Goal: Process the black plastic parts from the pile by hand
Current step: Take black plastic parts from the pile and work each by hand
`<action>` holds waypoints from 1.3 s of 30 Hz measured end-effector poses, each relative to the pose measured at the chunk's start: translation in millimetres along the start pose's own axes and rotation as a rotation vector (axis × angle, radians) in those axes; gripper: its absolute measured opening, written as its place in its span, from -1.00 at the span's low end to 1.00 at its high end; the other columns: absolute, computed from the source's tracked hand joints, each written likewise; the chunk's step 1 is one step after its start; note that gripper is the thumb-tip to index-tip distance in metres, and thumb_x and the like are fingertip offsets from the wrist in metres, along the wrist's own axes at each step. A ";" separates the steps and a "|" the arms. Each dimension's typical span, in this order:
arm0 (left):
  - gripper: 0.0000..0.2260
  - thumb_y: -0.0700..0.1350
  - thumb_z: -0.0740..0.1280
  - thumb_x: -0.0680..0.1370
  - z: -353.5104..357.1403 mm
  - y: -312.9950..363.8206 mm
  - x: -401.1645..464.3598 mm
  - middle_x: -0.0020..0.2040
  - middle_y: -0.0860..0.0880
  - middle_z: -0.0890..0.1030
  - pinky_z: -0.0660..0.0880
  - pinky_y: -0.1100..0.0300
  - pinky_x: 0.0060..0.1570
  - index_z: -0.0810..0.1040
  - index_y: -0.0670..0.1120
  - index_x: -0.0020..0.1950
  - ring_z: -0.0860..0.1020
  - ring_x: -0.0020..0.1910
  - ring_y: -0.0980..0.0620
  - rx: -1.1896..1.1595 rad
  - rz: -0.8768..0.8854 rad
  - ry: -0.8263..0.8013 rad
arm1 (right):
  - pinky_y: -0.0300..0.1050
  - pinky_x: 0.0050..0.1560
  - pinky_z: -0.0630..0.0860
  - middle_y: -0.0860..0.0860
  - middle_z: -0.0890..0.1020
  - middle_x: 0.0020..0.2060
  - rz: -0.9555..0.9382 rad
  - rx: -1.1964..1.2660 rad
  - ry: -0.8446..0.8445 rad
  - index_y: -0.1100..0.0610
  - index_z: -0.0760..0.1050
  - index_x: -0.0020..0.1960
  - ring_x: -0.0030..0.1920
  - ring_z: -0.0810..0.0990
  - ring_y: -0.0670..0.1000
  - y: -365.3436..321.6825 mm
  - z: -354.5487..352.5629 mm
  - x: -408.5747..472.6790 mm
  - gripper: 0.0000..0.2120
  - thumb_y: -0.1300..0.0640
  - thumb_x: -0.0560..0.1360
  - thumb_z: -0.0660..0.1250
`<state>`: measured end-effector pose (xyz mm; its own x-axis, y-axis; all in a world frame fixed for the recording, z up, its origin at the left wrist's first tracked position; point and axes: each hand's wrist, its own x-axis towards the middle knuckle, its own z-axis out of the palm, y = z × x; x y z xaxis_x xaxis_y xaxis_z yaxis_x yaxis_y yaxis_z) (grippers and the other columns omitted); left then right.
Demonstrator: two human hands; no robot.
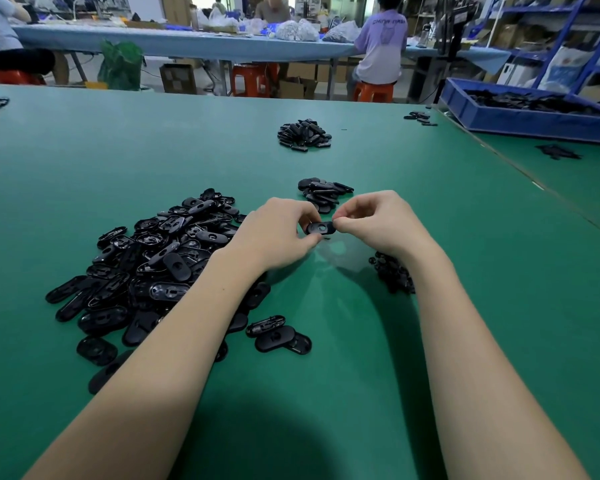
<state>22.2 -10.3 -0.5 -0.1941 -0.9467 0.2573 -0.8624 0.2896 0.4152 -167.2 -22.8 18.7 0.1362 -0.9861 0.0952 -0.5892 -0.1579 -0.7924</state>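
Black plastic part (321, 228) pinched between left hand (278, 233), right hand (378, 225).

**Black plastic parts around the big pile**

One flat, oval black plastic part (321, 227) with a round centre hole is held level just right of the large loose pile of matching black oval parts (160, 268); a smaller heap (323, 195) lies beyond it.

A plain green table (430, 341) is being covered by glossy black plastic parts (153, 271). More black pieces are being held in a blue bin (520, 121); orange stools (252, 79) are being shown behind.
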 end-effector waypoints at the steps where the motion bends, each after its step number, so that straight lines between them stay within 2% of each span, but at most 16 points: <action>1: -0.88 0.09 0.39 0.52 0.2 -0.1 -0.2 -0.07 0.20 0.62 0.55 0.09 -0.01 0.59 0.18 0.04 0.58 -0.15 0.11 0.007 0.000 -0.002 | -0.48 -0.41 0.35 -0.23 0.63 -0.42 0.005 -0.008 0.002 -0.03 0.69 -0.23 -0.41 0.51 -0.29 1.0 2.3 0.2 -0.92 0.10 0.42 0.46; 3: -0.87 0.09 0.38 0.52 0.9 -0.3 -0.4 -0.05 0.19 0.62 0.52 0.12 -0.04 0.59 0.18 0.06 0.57 -0.13 0.11 0.022 -0.002 -0.007 | -0.38 -0.37 0.43 -0.23 0.66 -0.37 0.026 -0.040 0.004 -0.06 0.69 -0.22 -0.36 0.55 -0.28 3.7 4.6 0.0 -0.93 0.08 0.43 0.45; 5: -0.84 0.10 0.37 0.53 1.4 -1.6 -0.8 -0.01 0.18 0.63 0.48 0.14 -0.07 0.60 0.17 0.09 0.56 -0.10 0.10 0.048 -0.011 -0.006 | -0.23 -0.21 0.53 -0.22 0.69 -0.28 0.055 -0.101 0.031 -0.08 0.67 -0.18 -0.22 0.61 -0.22 6.1 3.0 0.3 -0.93 0.05 0.43 0.42; 7: -0.83 0.10 0.36 0.53 1.1 -3.4 -0.8 0.00 0.18 0.64 0.46 0.15 -0.07 0.59 0.17 0.11 0.56 -0.07 0.08 0.070 -0.024 -0.001 | -0.18 -0.13 0.56 -0.23 0.69 -0.28 0.065 -0.155 0.018 -0.11 0.68 -0.18 -0.17 0.63 -0.19 7.5 -2.6 1.0 -0.93 0.04 0.43 0.42; 12: -0.81 0.10 0.37 0.52 -0.7 -6.1 -0.9 0.02 0.16 0.64 0.53 0.10 0.01 0.60 0.15 0.11 0.58 -0.05 0.05 0.077 -0.044 0.000 | -0.26 -0.21 0.43 -0.23 0.69 -0.33 0.023 -0.227 -0.397 -0.15 0.72 -0.17 -0.39 0.53 -0.28 -0.8 -4.9 -4.3 -0.93 0.02 0.39 0.55; 15: -0.81 0.10 0.37 0.51 -0.8 -5.6 -1.1 0.01 0.16 0.64 0.56 0.06 0.03 0.61 0.15 0.11 0.58 -0.06 0.05 0.075 -0.044 -0.001 | -0.25 -0.19 0.43 -0.22 0.67 -0.33 0.027 -0.287 -0.473 -0.15 0.72 -0.15 -0.37 0.54 -0.24 -5.6 -2.0 -4.7 -0.90 0.01 0.37 0.59; 19: -0.80 0.11 0.37 0.52 -0.7 -6.3 -0.7 0.02 0.15 0.64 0.56 0.05 0.05 0.60 0.15 0.12 0.58 -0.04 0.04 0.082 -0.047 -0.013 | -0.26 -0.20 0.43 -0.24 0.67 -0.34 0.052 -0.345 -0.472 -0.17 0.72 -0.16 -0.38 0.53 -0.29 -6.2 -5.1 -4.0 -0.89 0.02 0.36 0.59; 24: -0.80 0.12 0.37 0.52 -2.5 -8.5 -0.3 0.01 0.16 0.64 0.54 0.08 0.02 0.60 0.15 0.12 0.58 -0.04 0.05 0.103 -0.058 -0.016 | -0.23 -0.18 0.45 -0.19 0.70 -0.30 0.063 -0.343 -0.434 -0.17 0.72 -0.18 -0.27 0.58 -0.18 -5.3 -1.6 -5.5 -0.89 -0.01 0.34 0.61; 31: -0.78 0.11 0.37 0.53 -5.9 -8.6 -0.8 0.03 0.14 0.64 0.56 0.03 0.06 0.60 0.14 0.14 0.56 -0.06 0.05 0.106 -0.050 -0.027 | -0.24 -0.23 0.44 -0.21 0.69 -0.34 0.043 -0.318 -0.442 -0.08 0.70 -0.21 -0.40 0.53 -0.25 -4.6 1.9 -4.0 -0.93 0.03 0.37 0.58; 34: -0.80 0.10 0.37 0.53 -5.8 -7.0 -0.9 0.03 0.14 0.64 0.56 0.00 0.09 0.60 0.13 0.14 0.55 -0.07 0.04 0.083 -0.043 -0.028 | -0.21 -0.27 0.42 -0.12 0.66 -0.35 0.029 -0.197 -0.357 -0.04 0.66 -0.19 -0.44 0.47 -0.13 -1.2 1.6 -3.6 -0.95 0.06 0.40 0.53; 39: -0.84 0.06 0.39 0.53 -6.6 -3.9 -0.7 -0.02 0.16 0.63 0.56 0.01 0.08 0.61 0.13 0.10 0.59 -0.15 0.08 0.001 -0.028 -0.018 | -0.22 -0.34 0.34 -0.13 0.64 -0.35 0.010 0.007 -0.178 -0.02 0.64 -0.17 -0.47 0.37 -0.13 2.5 0.9 -2.7 -0.95 0.13 0.44 0.46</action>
<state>28.8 -9.8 3.4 -0.1778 -0.9568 0.2301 -0.8681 0.2627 0.4213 -168.3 -20.5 15.9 0.2691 -0.9629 -0.0204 -0.5859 -0.1468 -0.7970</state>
